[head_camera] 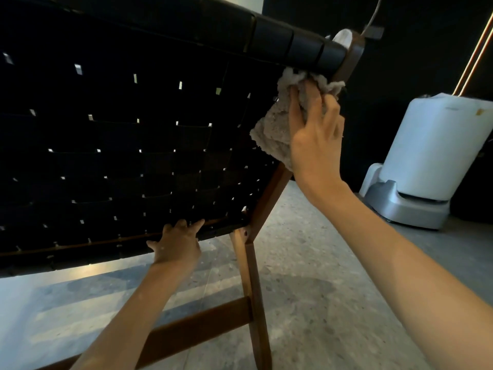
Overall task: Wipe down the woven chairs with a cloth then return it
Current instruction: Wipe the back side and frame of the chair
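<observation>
Head view: cloth (pixel 276 134) pressed under the top corner of the woven chair (pixel 133 134).
The cloth is clutched by the right hand (pixel 316 141), and the lower rail (pixel 80 245) is gripped by the left hand (pixel 177 245); the loose hanging end may be snagged in the weave gaps.

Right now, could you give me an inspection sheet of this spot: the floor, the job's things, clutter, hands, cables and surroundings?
Surface: grey speckled floor, with a pale light patch at the left.
Job's things: black woven chair on a wooden frame; fluffy beige cloth at its upper right corner.
Clutter: nothing seen.
Hands: right hand holds the cloth against the weave; left hand grips the chair's lower rail.
Cables: one thin cord behind the chair's top corner; its ends are hidden.
Surroundings: white appliance on a grey base, two copper-coloured rods, dark wall.
</observation>
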### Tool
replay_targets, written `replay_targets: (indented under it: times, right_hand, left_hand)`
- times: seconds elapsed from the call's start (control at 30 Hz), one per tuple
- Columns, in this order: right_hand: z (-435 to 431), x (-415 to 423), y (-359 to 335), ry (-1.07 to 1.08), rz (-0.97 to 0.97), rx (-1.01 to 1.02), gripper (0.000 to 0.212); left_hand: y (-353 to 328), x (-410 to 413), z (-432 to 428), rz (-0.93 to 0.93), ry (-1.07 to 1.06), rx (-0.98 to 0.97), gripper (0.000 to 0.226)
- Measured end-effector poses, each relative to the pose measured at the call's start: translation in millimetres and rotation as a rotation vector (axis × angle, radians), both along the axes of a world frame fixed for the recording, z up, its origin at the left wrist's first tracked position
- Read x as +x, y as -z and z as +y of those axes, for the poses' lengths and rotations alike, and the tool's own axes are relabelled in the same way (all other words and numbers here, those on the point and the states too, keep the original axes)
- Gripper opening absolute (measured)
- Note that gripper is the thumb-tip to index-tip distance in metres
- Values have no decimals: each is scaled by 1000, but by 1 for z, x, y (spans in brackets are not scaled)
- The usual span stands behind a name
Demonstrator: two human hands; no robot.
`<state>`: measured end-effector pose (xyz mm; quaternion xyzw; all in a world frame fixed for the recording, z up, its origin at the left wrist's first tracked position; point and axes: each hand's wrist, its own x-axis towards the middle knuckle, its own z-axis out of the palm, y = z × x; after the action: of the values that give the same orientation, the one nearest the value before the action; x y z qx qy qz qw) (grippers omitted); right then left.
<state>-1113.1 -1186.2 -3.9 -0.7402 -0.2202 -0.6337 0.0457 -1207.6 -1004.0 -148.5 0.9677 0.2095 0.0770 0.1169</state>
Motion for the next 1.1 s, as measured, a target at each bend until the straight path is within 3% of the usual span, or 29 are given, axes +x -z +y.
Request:
replay_targets:
  times: [0.07,0.2,0.33,0.47,0.57,0.63,0.83,0.9,0.97,1.1]
  right_hand:
    - [1,5,9,-2,65,42,55]
    - [4,8,24,60,-29,-26,42]
    - [4,13,55,87,-21,-158,42]
    - [14,7,97,310,238,-360,60]
    - [25,-1,116,400,309,-514,62]
    - [29,0,128,383,457,-637,62]
    - [39,10,159,263,764,-721,61]
    - [38,9,165,201,848,-685,64]
    - [30,6,166,36,809,-533,58]
    - [-13,-22,147,-300,455,-33,41]
  left_hand:
    - [1,0,0,-9,0,8,55]
    - [2,1,-2,-18,-2,15,54]
    - [7,0,-2,-25,1,53,54]
    - [10,-2,1,-30,28,60,51]
    - [9,-4,2,-31,37,49,50]
    - [9,-5,3,-34,47,41,51]
    - [12,-7,3,1,78,91,53]
    - [11,-9,4,12,89,88,55]
    - [8,-10,6,27,110,54,57]
    - [3,-8,3,35,109,25,58]
